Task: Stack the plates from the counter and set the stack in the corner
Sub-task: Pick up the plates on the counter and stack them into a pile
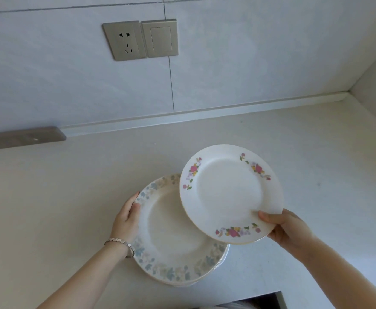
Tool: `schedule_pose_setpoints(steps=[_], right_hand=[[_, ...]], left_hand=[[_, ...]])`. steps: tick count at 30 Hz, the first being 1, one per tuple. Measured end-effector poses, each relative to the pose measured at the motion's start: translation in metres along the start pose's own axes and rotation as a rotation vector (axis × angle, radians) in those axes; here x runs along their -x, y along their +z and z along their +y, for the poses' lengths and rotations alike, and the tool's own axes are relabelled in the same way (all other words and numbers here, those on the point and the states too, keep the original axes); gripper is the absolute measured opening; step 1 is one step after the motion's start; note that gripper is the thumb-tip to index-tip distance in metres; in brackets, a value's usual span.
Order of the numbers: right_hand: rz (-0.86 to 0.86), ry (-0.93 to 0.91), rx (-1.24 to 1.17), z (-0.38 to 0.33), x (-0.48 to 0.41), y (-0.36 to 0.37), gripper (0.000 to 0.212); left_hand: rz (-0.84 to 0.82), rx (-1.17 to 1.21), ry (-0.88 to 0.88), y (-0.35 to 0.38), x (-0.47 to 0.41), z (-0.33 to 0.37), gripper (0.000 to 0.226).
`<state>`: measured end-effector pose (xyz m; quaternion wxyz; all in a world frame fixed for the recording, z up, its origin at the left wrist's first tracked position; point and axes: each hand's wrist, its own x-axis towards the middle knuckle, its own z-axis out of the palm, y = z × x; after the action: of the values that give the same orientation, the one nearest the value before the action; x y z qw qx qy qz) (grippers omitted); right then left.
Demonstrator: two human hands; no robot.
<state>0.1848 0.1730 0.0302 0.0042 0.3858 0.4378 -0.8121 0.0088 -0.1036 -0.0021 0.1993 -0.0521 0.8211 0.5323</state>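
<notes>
Holding a white round ceramic plate with pink flower sprays [227, 188] by its near rim, the right hand [287, 230] has its thumb on top and its other fingers hidden beneath, so the grasp is a pinch at one edge only. That plate hangs tilted, raised above and partly over the far right part of a stack of cream round ceramic plates with pale blue leaf borders [171, 241], which sits on the pale tabletop [71, 208]. The left hand [126, 217] curls its fingers [134, 201] round the stack's left rim. The wall corner [347, 97] lies well beyond the right fingers, up and to the right. Risks, as I judge them: an edge pinch on glazed ceramic may slip as the plate levels; set down off-centre, this seemingly smaller plate could rock or chip a rim; moving the whole stack toward the corner could shift the top plate if the left fingers grasp only the lower ones
</notes>
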Motion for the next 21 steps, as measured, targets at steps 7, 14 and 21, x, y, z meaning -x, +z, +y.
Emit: schedule_pose_setpoints(steps=[7,14,21], right_hand=[[-0.052,0.039,0.260,0.018,-0.005,0.030,0.039],[-0.013,-0.083,0.530,0.021,0.004,0.040,0.051],[0.080,-0.126,1.126,0.050,0.007,0.059,0.065]], left_hand=[[-0.002,0.064,-0.002,0.001,0.003,0.002,0.037],[-0.014,0.121,-0.055,0.000,-0.002,-0.001,0.035],[-0.154,0.168,-0.119,-0.004,0.000,0.013,0.024]])
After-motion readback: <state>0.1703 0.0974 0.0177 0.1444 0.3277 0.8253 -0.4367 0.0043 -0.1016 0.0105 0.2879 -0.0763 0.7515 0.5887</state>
